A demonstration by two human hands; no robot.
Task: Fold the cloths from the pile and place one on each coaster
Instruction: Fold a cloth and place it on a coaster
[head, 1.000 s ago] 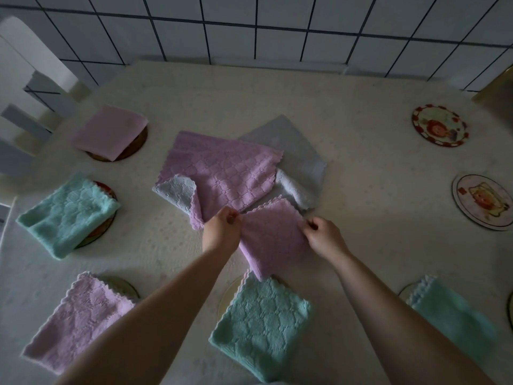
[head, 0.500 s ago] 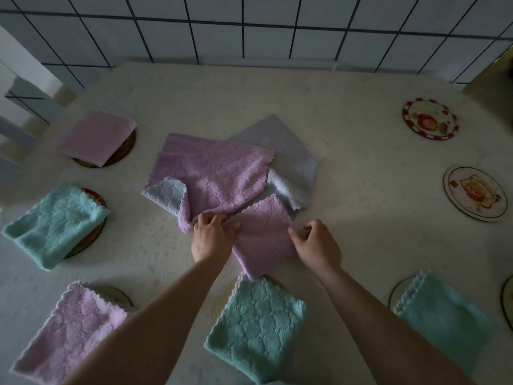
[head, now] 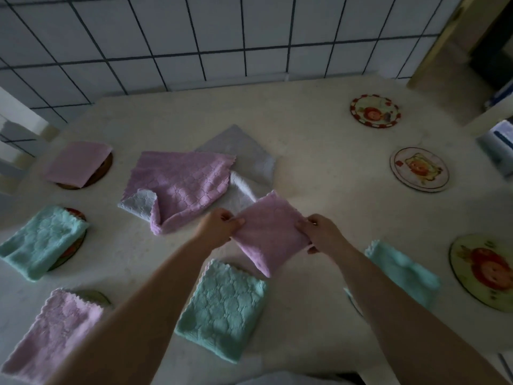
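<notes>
Pinching folded pink cloth (head: 270, 234) w/ 2 hands: left hand (head: 219, 227), right hand (head: 322, 234).

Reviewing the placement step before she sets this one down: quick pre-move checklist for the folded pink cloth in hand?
1. Grip: left hand and right hand each pinch a side of the folded pink cloth: ok.
2. Fold: compact square, lower corner hanging down; whether the layers line up: cannot tell.
3. Free target: near bare coaster, middle bare coaster and far bare coaster, all on the right, hold no cloth: ok.
4. Path to the near bare coaster: the folded teal cloth lies between it and the hands; carry over it: ok.
5. Pile: purple and grey cloths still unfolded, so the task is not finished: not ok.
</notes>
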